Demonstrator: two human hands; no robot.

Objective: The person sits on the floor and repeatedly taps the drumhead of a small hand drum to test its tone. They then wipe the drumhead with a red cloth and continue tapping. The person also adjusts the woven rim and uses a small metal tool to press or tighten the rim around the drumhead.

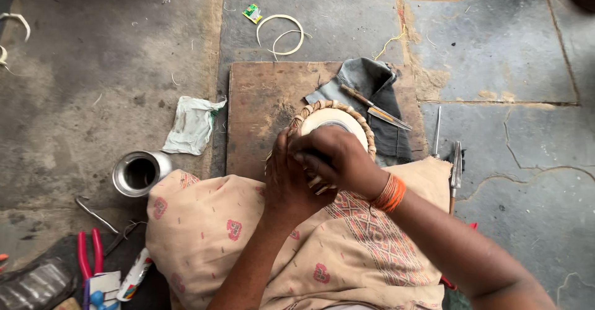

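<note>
Gripping small round drum [334, 123], pale skin head, braided tan rim: both hands [313, 167] clamped together on near edge.

Small drum [334, 121] w/ smooth matt skin & braided rim, worn rough wood board [260, 109], shiny metal cup [139, 172], grey cloth [372, 81] at board's far right corner, cracked stone floor [496, 50].

A floor-level craft workshop: a cracked stone floor [496, 50] serves as workbench, with a worn wooden board [260, 118], red-handled pliers [88, 254], a knife [375, 107], a steel cup [139, 174] and cane loops [280, 34] scattered around.
</note>
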